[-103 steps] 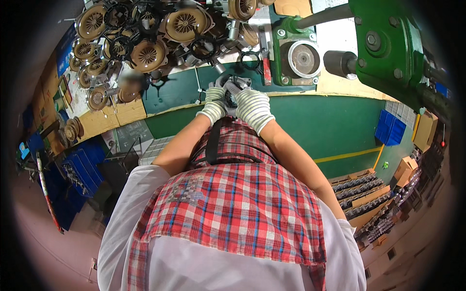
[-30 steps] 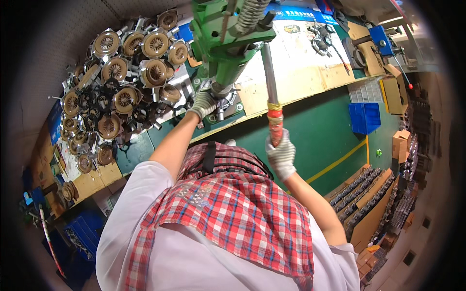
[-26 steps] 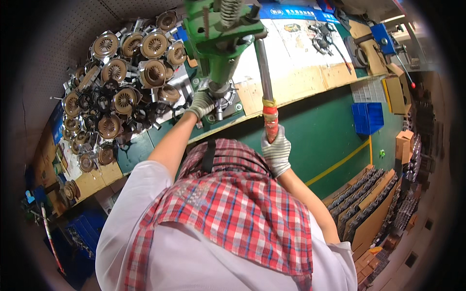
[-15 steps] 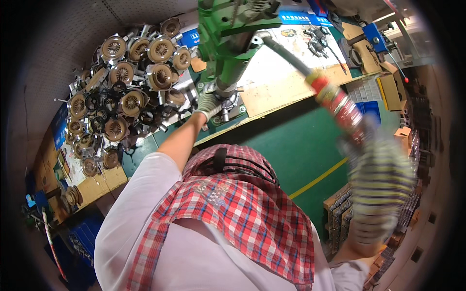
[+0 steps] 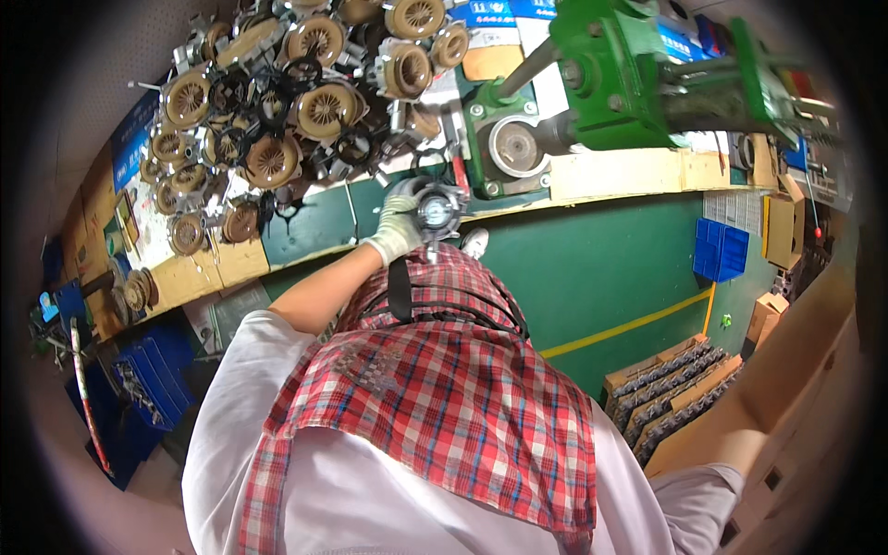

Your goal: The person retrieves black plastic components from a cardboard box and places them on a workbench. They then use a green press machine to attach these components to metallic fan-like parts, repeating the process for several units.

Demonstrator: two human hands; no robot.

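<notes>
My left hand [image 5: 400, 229], in a pale knitted glove, grips a grey cast-metal housing [image 5: 438, 213] with a round bright centre. It holds the housing at the front edge of the green bench, just above my checked apron. To the right of it is the base of the green hand press [image 5: 618, 74], with a round metal seat [image 5: 515, 148] on it. My bare right forearm [image 5: 786, 342] reaches up along the right rim of the picture. The right hand itself cannot be made out there.
Many metal housings with brown finned discs [image 5: 326, 109] are heaped on the bench's left. A red-handled tool [image 5: 459, 171] lies beside the press base. A blue bin [image 5: 720, 250] and a crate of metal parts [image 5: 671, 393] stand to the right, beyond a yellow floor line [image 5: 629, 326].
My left hand has drawn back from under the press with the housing. My right hand, earlier blurred near the red-wrapped lever, has gone out of sight at the right. The view has shifted.
</notes>
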